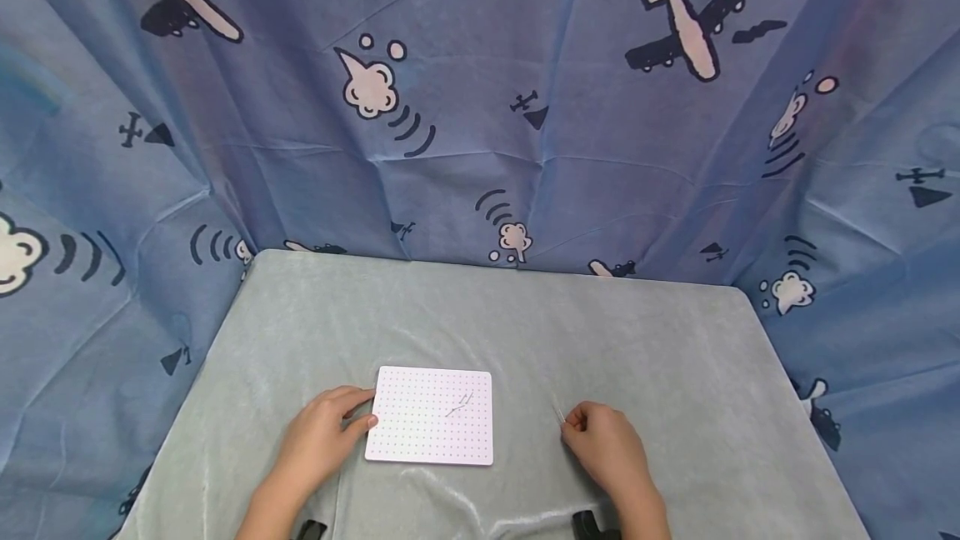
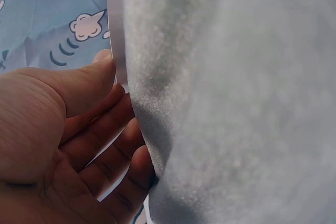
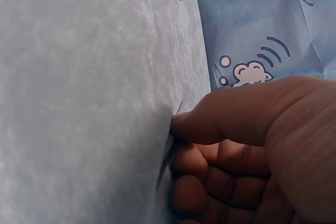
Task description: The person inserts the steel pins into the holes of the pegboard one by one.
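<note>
A white board point(image 1: 420, 440) with rows of small holes lies on the cloth-covered table. Several thin dark lines, like fine pins or wires, show at the board's right half point(image 1: 459, 405); their kind is too small to tell. My left hand point(image 1: 322, 437) touches the board's left edge with thumb and index finger, the other fingers loosely bent in the left wrist view, where the board point(image 2: 118, 35) appears edge-on. To the right of the board, my right hand point(image 1: 606, 446) pinches a thin, pin-like piece point(image 1: 558, 413) between thumb and index finger, its tip point(image 3: 181, 105) poking past them.
Pale grey-green cloth point(image 1: 637, 340) covers the table, with wrinkles near the front. A blue curtain point(image 1: 450, 107) printed with planes and clouds hangs behind the table and along both sides. Dark wrist devices point(image 1: 588, 526) show at the bottom edge.
</note>
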Demonstrator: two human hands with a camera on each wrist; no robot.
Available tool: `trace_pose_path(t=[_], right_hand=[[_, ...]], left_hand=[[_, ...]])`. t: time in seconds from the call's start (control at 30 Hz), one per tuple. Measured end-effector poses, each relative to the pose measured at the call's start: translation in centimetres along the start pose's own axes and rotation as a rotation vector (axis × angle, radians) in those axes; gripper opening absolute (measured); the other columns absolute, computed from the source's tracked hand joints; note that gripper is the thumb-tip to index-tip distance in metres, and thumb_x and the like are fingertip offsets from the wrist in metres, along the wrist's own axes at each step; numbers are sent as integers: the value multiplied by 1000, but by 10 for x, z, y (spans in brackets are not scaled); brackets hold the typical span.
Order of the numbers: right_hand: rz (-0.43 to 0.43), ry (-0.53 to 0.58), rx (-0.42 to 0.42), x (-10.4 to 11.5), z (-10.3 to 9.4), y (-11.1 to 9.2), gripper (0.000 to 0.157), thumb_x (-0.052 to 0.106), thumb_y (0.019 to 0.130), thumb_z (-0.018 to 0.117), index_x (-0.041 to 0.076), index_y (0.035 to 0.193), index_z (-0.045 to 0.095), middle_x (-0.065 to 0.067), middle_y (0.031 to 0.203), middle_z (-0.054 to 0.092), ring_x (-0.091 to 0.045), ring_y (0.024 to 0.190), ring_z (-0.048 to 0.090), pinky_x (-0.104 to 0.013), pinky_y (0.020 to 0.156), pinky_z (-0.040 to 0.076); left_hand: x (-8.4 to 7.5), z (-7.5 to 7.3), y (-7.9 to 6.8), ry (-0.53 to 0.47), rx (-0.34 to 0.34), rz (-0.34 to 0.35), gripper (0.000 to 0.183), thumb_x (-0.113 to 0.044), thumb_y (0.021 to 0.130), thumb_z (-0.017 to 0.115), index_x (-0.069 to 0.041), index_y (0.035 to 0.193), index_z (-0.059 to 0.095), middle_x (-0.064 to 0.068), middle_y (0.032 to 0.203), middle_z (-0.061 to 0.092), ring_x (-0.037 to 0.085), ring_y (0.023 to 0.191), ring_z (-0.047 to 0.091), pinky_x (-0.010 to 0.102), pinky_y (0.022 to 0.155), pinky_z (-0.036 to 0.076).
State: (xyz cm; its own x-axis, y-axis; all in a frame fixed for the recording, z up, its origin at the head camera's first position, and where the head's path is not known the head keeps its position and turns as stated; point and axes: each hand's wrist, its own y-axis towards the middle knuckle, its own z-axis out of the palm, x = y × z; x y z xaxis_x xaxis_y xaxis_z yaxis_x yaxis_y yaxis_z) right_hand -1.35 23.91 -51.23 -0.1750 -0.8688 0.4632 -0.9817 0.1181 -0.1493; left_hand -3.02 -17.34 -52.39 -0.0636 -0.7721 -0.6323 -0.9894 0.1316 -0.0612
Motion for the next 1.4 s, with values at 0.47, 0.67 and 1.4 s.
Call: trace_pose_path(t=[0.47, 0.67, 1.4], right_hand=[[-28, 15, -4, 1, -1, 1, 17, 10, 93, 78, 15, 78, 71, 6, 67, 58, -13, 61, 52, -34, 58, 45], [-17, 27, -14, 2, -3, 2, 16, 11, 95, 77, 15, 80, 70, 6, 68, 59, -14, 61, 52, -33, 58, 45], [-84, 222, -209, 20, -3, 0, 22, 2, 84, 71, 20, 88, 60, 7, 69, 56, -12, 59, 52, -27, 56, 42]], left_hand=[[0, -3, -2, 3, 0, 0, 39, -24, 94, 90, -17, 131, 81, -2, 130, 75, 20, 104, 74, 48, 87, 62], [1, -2, -2, 8, 0, -9, 40, -23, 93, 90, -17, 131, 81, -2, 129, 76, 20, 105, 74, 48, 87, 62], [3, 2, 1, 21, 5, 8, 41, -25, 93, 90, -18, 132, 81, -2, 129, 76, 20, 104, 74, 47, 86, 62]])
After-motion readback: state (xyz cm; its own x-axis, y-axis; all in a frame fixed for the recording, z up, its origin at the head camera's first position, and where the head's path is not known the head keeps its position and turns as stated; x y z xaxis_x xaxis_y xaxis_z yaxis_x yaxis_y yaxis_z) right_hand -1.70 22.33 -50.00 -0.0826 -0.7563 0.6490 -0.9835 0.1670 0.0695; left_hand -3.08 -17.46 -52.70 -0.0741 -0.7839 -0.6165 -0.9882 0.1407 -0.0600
